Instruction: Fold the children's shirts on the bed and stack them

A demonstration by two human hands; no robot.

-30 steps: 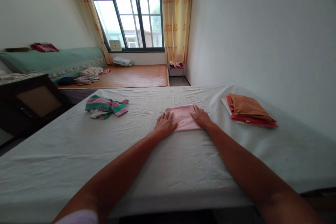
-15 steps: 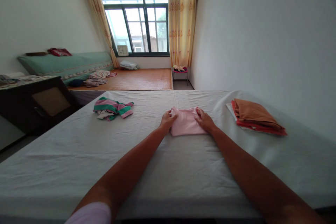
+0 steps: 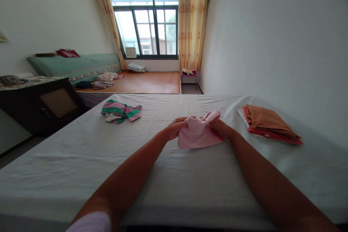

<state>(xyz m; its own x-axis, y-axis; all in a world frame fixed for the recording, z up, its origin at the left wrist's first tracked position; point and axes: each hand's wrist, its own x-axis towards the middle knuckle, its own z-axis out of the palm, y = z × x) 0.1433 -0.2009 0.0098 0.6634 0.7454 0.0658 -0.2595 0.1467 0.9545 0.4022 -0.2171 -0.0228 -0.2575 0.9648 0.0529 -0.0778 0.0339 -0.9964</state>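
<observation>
Gripping the pink cloth [image 3: 198, 133] from both ends, the person has it bunched just above the white sheet [image 3: 81, 159], out at twelve o'clock from the body. Its long axis runs side to side — nine to three — with the left hand [image 3: 175, 129] at the nine o'clock end and the right hand [image 3: 221, 129] at the three o'clock end, both about equally near. Left fingers are curled shut, pinching a fold of the top edge; the right ones close on the other edge, but the cloth drapes over them, so I cannot tell how they sit. The lower edge seems to rest on the sheet — hard to be sure. At two o'clock lies a folded stack [image 3: 269, 125], orange on red, its bottom layers hardly visible. At ten o'clock sits a striped garment [image 3: 121, 111], crumpled.
</observation>
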